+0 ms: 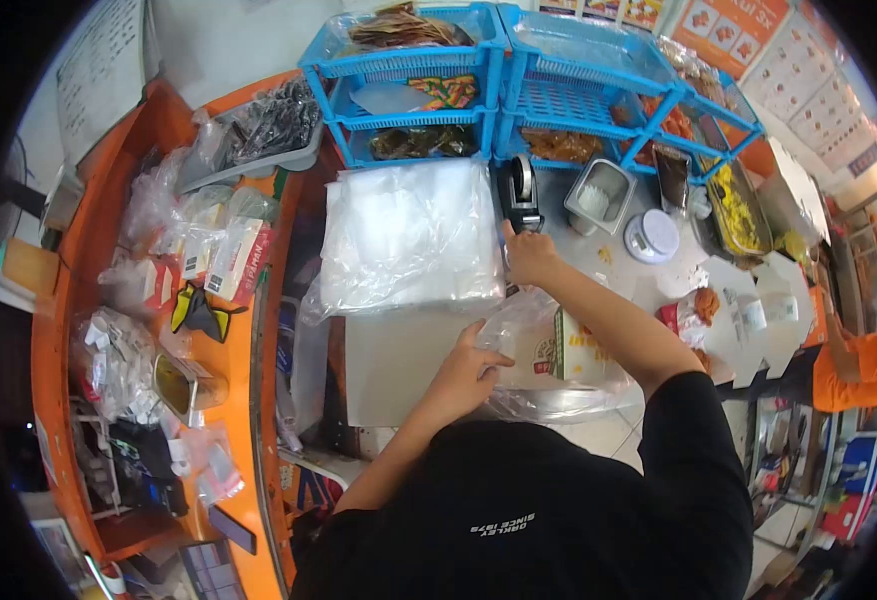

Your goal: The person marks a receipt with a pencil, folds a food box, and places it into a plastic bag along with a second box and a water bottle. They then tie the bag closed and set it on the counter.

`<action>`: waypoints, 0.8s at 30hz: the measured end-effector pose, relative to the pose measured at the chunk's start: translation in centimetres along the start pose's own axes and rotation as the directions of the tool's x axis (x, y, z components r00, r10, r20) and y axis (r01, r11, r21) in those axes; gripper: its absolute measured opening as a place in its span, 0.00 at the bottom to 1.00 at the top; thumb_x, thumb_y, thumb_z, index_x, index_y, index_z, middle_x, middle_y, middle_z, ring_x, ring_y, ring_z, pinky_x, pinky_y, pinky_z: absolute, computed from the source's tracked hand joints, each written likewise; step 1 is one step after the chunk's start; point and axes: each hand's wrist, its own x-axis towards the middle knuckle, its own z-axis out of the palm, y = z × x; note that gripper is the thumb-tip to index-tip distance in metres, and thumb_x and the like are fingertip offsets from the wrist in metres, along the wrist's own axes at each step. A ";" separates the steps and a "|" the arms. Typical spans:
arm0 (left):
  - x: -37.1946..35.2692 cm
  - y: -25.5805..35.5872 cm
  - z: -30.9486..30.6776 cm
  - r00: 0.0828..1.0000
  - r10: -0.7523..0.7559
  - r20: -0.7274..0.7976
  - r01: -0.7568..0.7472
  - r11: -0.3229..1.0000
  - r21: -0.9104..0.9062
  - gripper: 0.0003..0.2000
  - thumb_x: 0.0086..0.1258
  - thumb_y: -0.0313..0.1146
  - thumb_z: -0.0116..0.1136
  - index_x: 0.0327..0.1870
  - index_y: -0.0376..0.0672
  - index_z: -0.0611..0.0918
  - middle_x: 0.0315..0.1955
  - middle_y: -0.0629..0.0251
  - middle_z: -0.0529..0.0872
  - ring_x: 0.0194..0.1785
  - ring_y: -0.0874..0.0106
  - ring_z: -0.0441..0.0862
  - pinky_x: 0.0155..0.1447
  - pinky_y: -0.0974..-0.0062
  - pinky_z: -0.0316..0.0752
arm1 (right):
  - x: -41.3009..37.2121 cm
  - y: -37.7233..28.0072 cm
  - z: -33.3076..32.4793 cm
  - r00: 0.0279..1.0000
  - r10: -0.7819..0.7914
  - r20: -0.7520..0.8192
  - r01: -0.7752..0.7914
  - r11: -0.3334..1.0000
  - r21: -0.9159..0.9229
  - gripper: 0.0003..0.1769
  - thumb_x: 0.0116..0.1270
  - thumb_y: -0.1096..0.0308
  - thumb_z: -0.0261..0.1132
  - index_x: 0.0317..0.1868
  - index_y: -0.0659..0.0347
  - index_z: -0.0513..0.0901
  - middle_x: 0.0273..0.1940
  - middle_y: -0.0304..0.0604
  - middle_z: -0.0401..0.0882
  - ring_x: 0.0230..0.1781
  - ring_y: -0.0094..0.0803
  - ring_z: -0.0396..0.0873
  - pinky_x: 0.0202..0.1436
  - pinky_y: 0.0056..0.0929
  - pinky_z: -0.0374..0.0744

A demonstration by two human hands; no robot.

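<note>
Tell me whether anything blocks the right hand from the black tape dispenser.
Nothing visible does. The right hand is at the near end of the black tape dispenser; contact is unclear. The pile of clear plastic lies left of the dispenser, not between them.

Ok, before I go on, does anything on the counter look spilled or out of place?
Yes: yellowish crumbs lie loose on the metal counter, just on the near side of the metal container. They look odd because they sit outside any container. The tape dispenser at the right hand shows no visible damage.
</note>
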 end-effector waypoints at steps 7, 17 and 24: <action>0.6 -4.5 0.4 0.994 0.030 0.101 -0.009 0.980 -0.199 0.18 0.57 0.21 0.53 0.45 0.49 0.88 0.68 0.41 0.60 0.71 0.46 0.59 0.71 0.64 0.59 | -3.3 0.1 -4.2 0.983 0.083 -0.166 -0.074 0.996 0.058 0.45 0.39 0.56 0.79 0.56 0.63 0.66 0.42 0.53 0.82 0.45 0.47 0.83 0.47 0.38 0.82; -0.2 -0.9 -2.2 1.000 -0.023 -0.019 0.022 0.999 -0.027 0.33 0.59 0.24 0.53 0.70 0.35 0.62 0.65 0.45 0.62 0.68 0.54 0.63 0.64 0.69 0.67 | -20.4 -6.6 -0.6 0.447 0.301 -0.843 0.476 0.718 0.508 0.34 0.48 0.68 0.77 0.54 0.68 0.71 0.39 0.46 0.79 0.35 0.38 0.80 0.39 0.33 0.79; -1.9 2.1 -3.3 0.991 0.130 -0.009 -0.123 0.957 0.262 0.38 0.55 0.19 0.51 0.73 0.36 0.58 0.60 0.46 0.66 0.53 0.60 0.73 0.48 0.73 0.73 | -18.2 -9.6 1.2 0.958 0.146 -0.245 0.021 0.821 0.571 0.27 0.58 0.60 0.69 0.47 0.76 0.72 0.36 0.59 0.81 0.37 0.53 0.83 0.41 0.43 0.81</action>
